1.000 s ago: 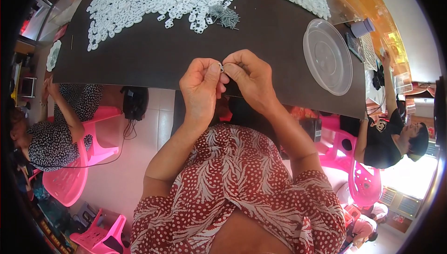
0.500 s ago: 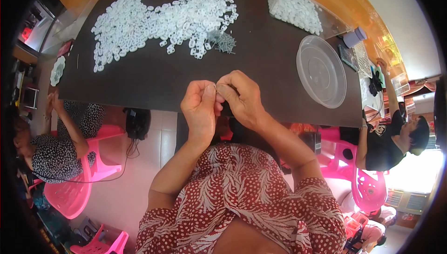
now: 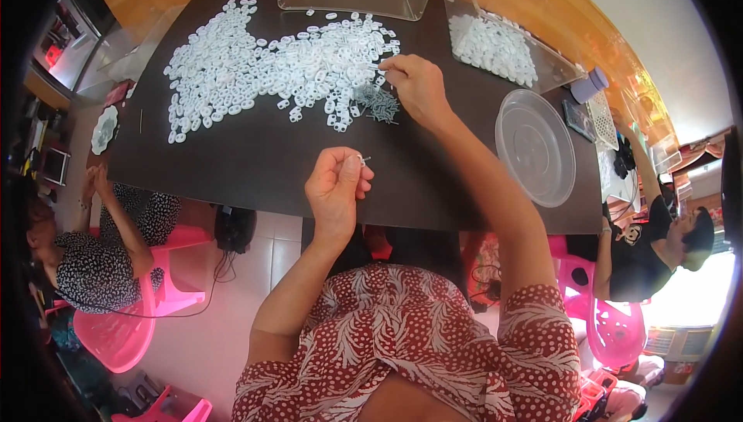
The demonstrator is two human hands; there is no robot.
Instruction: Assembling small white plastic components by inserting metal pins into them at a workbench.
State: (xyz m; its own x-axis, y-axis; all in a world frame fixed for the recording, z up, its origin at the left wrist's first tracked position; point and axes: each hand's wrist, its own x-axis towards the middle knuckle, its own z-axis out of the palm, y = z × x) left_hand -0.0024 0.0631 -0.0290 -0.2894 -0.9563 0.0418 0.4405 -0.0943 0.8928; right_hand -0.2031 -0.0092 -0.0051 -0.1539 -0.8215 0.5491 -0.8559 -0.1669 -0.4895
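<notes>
My left hand (image 3: 337, 190) is closed above the near part of the dark table, thumb against fingers. It pinches a small white plastic piece (image 3: 359, 158) with thin grey screws (image 3: 367, 161) sticking out; the fingers hide most of it. Farther off, my right hand (image 3: 422, 89) reaches to the right edge of a heap of white plastic pieces (image 3: 220, 73), oval with two holes. Its thumb and forefinger pinch at a small white piece there, partly hidden by the fingertips. Just below those fingertips lies a small pile of grey screws (image 3: 377, 103).
A round clear plastic lid (image 3: 535, 147) lies at the right of the table (image 3: 255, 162). Behind it a clear bin holds white pieces (image 3: 493, 49). Another clear bin (image 3: 352, 10) stands at the back. A purple cup (image 3: 590, 85) is at the far right. People sit at both sides.
My right hand has left my left hand and moved away to the heap's right edge. The left hand stays near, its small piece and screws now showing. The view has shifted slightly.
</notes>
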